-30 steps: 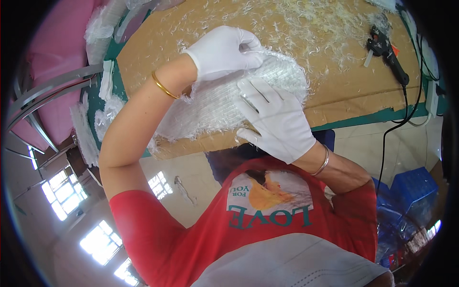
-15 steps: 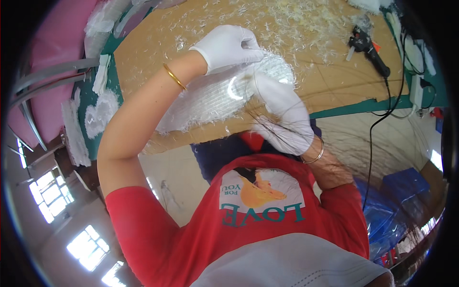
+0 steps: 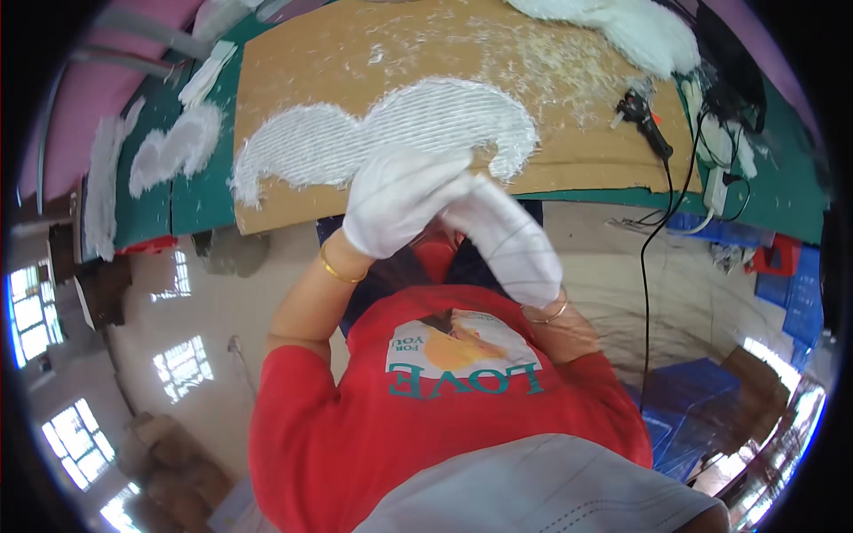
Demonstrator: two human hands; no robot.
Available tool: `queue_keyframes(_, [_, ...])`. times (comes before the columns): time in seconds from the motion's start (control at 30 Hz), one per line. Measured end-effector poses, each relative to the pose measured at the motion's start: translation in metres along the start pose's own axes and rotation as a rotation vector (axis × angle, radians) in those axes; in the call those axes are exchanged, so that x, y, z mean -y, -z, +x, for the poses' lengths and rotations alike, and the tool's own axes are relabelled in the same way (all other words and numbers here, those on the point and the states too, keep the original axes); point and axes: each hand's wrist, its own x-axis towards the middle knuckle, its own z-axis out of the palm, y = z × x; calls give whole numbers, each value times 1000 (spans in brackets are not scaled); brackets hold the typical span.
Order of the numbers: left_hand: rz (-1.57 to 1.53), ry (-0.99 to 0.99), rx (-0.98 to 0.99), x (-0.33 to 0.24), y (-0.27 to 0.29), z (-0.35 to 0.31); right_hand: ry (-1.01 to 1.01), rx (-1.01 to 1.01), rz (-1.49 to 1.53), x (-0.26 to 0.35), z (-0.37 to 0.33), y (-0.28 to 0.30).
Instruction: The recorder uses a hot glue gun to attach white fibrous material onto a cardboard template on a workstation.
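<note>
My left hand (image 3: 395, 200), in a white glove, is closed with its fingers drawn together. Its fingertips meet those of my white-gloved right hand (image 3: 508, 244) in front of my chest. My right fingers look pressed together too, their tips partly covered by the left. Anything pinched between them is too small or hidden to make out. Just beyond the hands lies a white, fuzzy, ribbed moustache-shaped piece (image 3: 444, 111). It rests flat on a brown cardboard sheet (image 3: 298, 58), and my left hand overlaps its near edge in the picture.
Loose white fibres (image 3: 569, 75) litter the cardboard's far right. A black glue gun (image 3: 647, 124) with a cord lies at the right, near a white power strip (image 3: 714, 191). White fluffy material (image 3: 653, 40) sits behind it. A smaller fuzzy white piece (image 3: 182, 147) lies left on the green table (image 3: 147, 209).
Both hands have come off the white piece and drawn back toward my body, where their fingertips now meet. The whole piece shows on the cardboard. The view has shifted.
</note>
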Motion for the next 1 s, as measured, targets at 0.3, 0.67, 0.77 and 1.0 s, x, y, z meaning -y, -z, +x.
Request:
queue_keyframes(0.3, [98, 1144, -723, -46, 80, -127, -264, 378, 393, -63, 16, -43])
queue_keyframes(0.67, [-113, 729, -421, -43, 67, -127, -231, 257, 134, -76, 46, -70])
queue_keyframes(0.77, [99, 519, -416, -37, 67, -123, -194, 202, 85, -75, 41, -72])
queue_keyframes(1.0, [222, 668, -366, -22, 61, -144, -44, 202, -208, -98, 42, -79])
